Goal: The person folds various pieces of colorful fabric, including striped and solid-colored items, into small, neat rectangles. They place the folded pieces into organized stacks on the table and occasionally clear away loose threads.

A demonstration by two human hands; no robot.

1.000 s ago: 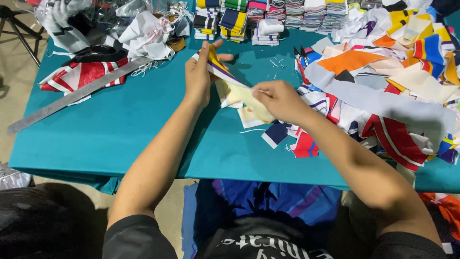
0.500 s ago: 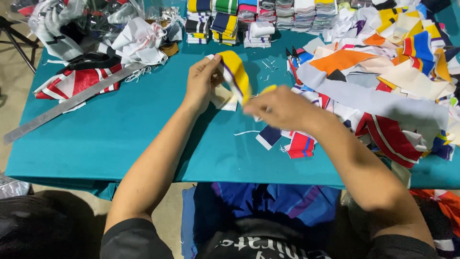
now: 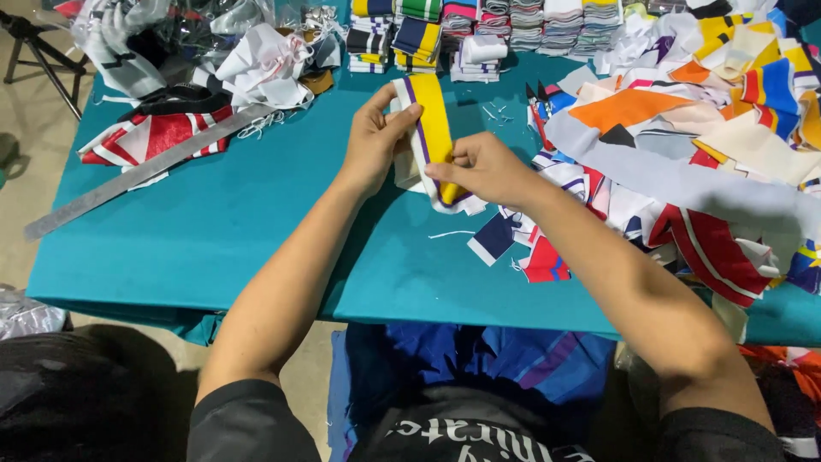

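A striped fabric band [image 3: 430,120], yellow with purple and white edges, is held up over the teal table [image 3: 214,239]. My left hand [image 3: 374,137] pinches its upper left edge. My right hand [image 3: 481,168] grips its lower part, where the band folds under. Both hands are near the table's middle, just left of a big heap of fabric scraps [image 3: 684,145].
A long metal ruler [image 3: 145,171] lies slanted at the left beside red and white cloth [image 3: 154,137]. Stacks of folded striped bands [image 3: 479,30] line the far edge. Small scraps [image 3: 522,248] lie under my right forearm. A stand leg [image 3: 34,51] is at far left.
The band has been turned up so its yellow face shows, and both hands have closed in on it, my right hand shifting left toward my left hand.
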